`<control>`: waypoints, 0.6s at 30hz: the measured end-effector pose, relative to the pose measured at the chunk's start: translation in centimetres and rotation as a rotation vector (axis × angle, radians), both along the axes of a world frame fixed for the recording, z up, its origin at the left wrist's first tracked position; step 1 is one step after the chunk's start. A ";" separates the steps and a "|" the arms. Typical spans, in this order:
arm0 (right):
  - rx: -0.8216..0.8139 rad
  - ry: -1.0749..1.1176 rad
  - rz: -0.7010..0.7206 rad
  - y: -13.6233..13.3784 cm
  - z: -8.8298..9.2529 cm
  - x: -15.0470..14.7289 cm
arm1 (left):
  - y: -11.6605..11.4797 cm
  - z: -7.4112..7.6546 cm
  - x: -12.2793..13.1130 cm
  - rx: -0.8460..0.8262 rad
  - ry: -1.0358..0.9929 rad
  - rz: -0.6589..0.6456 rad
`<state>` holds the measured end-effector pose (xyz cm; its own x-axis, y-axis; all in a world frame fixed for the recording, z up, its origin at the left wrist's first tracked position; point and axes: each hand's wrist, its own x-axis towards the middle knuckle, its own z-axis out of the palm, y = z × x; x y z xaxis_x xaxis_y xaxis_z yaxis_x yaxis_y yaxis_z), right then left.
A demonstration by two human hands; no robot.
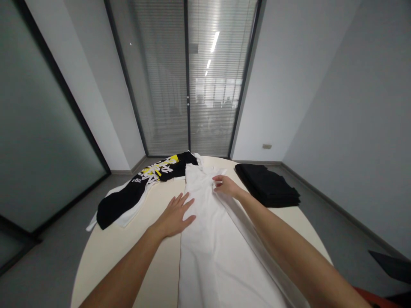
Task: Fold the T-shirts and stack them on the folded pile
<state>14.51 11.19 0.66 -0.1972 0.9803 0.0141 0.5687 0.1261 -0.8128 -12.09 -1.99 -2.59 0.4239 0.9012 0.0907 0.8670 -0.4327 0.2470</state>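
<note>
A white garment [208, 239] lies lengthwise over the middle of the pale round table [157, 273], its right side folded over along a long edge. My left hand [175, 216] rests with fingers spread at the garment's left edge, partly on the cloth and partly over the table. Near the far end, my right hand [224, 185] has its fingers closed on the garment's right edge, pinching the cloth.
Black and white clothes with a yellow print [123, 201] lie loosely at the table's far left. A stack of folded black clothes [266, 184] sits at the far right. Beyond stand glass panels with blinds. A dark object [390, 263] shows at the lower right.
</note>
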 end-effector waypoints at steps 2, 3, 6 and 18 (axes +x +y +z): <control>0.008 -0.003 0.050 -0.6 -0.2 0.1 | 0.0 0.0 0.1 -0.005 0.003 0.001; 0.012 -0.009 0.066 -0.9 -0.2 0.4 | 0.0 0.0 0.1 -0.004 0.002 0.000; 0.010 -0.040 0.092 -1.5 0.1 1.9 | 0.0 -0.2 0.1 0.004 -0.008 -0.001; -0.048 -0.076 0.410 -4.0 -0.7 6.5 | -2.7 3.9 6.1 0.146 -0.072 -0.388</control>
<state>21.04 7.20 -0.01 -0.5695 0.8198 -0.0599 0.5384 0.3170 -0.7808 -6.01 -4.66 1.30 0.7174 0.6512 0.2473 0.6156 -0.7589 0.2125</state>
